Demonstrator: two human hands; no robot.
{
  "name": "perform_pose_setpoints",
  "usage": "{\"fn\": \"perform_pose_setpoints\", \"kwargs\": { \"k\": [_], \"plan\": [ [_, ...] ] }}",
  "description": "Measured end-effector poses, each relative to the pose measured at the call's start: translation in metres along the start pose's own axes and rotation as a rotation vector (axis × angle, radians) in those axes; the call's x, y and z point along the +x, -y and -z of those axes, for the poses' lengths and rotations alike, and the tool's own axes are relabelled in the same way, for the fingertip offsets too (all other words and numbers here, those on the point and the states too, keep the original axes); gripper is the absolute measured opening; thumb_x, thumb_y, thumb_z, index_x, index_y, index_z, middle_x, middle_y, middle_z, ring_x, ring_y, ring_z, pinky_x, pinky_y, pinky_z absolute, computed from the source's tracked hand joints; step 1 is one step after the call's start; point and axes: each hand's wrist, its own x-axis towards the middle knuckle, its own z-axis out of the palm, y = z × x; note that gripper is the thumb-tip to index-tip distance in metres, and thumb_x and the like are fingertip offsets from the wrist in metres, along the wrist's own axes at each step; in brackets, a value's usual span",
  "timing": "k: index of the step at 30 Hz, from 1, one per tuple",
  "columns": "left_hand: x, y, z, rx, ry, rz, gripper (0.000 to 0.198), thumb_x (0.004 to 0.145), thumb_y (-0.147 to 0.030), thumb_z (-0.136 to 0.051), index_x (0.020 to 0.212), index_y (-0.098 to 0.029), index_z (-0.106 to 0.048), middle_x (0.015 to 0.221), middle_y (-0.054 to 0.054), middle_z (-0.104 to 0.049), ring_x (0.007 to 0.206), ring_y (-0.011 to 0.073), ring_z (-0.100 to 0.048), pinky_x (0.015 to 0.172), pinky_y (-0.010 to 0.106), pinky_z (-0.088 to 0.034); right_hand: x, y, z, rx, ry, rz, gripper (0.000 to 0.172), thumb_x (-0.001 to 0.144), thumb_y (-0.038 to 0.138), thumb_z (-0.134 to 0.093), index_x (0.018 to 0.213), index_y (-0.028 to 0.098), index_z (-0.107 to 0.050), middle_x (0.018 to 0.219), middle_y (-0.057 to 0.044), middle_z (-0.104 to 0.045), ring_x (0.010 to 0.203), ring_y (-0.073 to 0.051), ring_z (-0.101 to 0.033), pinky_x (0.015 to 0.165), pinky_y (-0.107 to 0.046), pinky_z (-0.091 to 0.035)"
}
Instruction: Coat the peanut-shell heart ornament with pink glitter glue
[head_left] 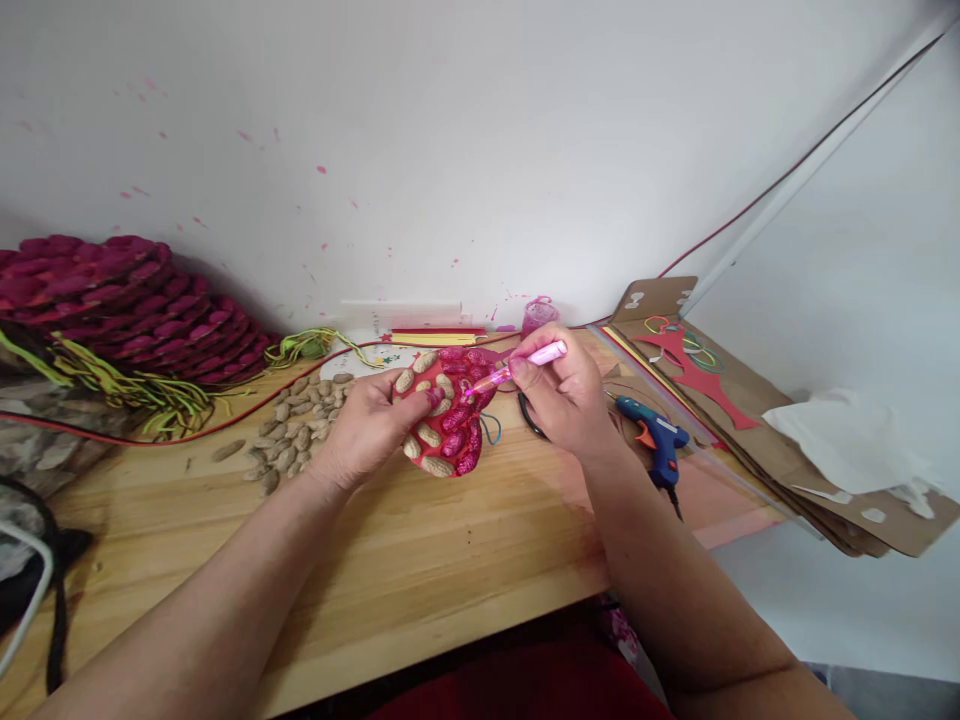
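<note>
My left hand [367,415] is closed on the left side of a red cut-out [428,418], with the thumb on top and the other fingers mostly hidden. Whole peanuts cover the cut-out: those on its left are plain tan, those on its right are wet magenta. Between the thumb and fingers of my right hand [562,395] is a slim paintbrush [531,362] with a pink-smeared handle. Its pink tip meets a partly coloured peanut near the middle of the cut-out. Pink stains mark my left thumb.
Loose peanuts [289,440] lie left of my hands. Magenta peanut-covered pieces [112,300] are stacked at the far left. A pink-stained cup [538,315] stands by the wall. On the right are a blue glue gun [656,435], cardboard [847,525] and white tissue [847,435].
</note>
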Motion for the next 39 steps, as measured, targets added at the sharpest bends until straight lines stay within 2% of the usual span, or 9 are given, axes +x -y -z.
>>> {"fn": "perform_pose_setpoints", "kwargs": {
  "k": [9,14,19,26,31,39],
  "plan": [
    [-0.004,-0.005,-0.004,0.095,-0.016,-0.005,0.039,0.068,-0.052,-0.084,0.081,-0.017,-0.07,0.058,0.005,-0.071,0.041,0.0203,-0.062,0.039,0.028,-0.05,0.0,0.005,-0.002,-0.096,-0.018,0.104,0.011,0.099,0.034,-0.064,0.094,0.025,-0.058,0.084,0.001,-0.061,0.073,-0.014,-0.055,0.063,-0.03,-0.044],
    [-0.004,-0.006,-0.003,0.131,-0.046,-0.033,0.038,0.071,-0.051,-0.082,0.081,-0.017,-0.069,0.058,0.005,-0.071,0.041,0.0207,-0.062,0.038,0.028,-0.049,-0.002,0.013,-0.003,-0.126,0.055,0.063,0.009,0.098,0.029,-0.064,0.095,0.025,-0.057,0.084,0.001,-0.062,0.066,-0.012,-0.054,0.055,-0.028,-0.039],
    [-0.004,-0.005,-0.003,0.144,-0.031,-0.032,0.036,0.071,-0.049,-0.083,0.078,-0.017,-0.07,0.06,0.005,-0.072,0.042,0.0195,-0.063,0.04,0.027,-0.05,-0.001,0.016,-0.004,-0.205,-0.004,0.144,0.008,0.098,0.028,-0.064,0.094,0.025,-0.058,0.087,0.0,-0.063,0.072,-0.013,-0.057,0.063,-0.03,-0.044],
    [0.001,0.002,0.001,-0.002,-0.022,-0.002,0.035,0.072,-0.047,-0.083,0.085,-0.018,-0.07,0.058,0.004,-0.071,0.042,0.0206,-0.064,0.039,0.027,-0.05,-0.001,0.006,-0.003,-0.113,-0.062,0.109,0.008,0.099,0.033,-0.064,0.096,0.026,-0.06,0.087,0.0,-0.063,0.075,-0.014,-0.059,0.066,-0.032,-0.046],
    [0.003,0.002,0.0,-0.103,-0.048,0.003,0.035,0.069,-0.043,-0.086,0.084,-0.017,-0.068,0.061,0.003,-0.072,0.044,0.0193,-0.065,0.044,0.027,-0.053,-0.002,0.005,-0.002,0.0,-0.072,-0.023,0.016,0.098,0.041,-0.066,0.095,0.026,-0.059,0.078,0.001,-0.058,0.07,-0.015,-0.057,0.059,-0.029,-0.043],
    [0.001,0.004,0.002,-0.064,0.008,-0.035,0.032,0.072,-0.042,-0.087,0.078,-0.018,-0.067,0.059,0.001,-0.07,0.045,0.0179,-0.065,0.043,0.025,-0.052,0.0,0.001,-0.002,0.086,-0.116,-0.072,0.025,0.094,0.049,-0.069,0.096,0.027,-0.057,0.082,0.0,-0.057,0.07,-0.015,-0.054,0.056,-0.028,-0.043]
  ]
}}
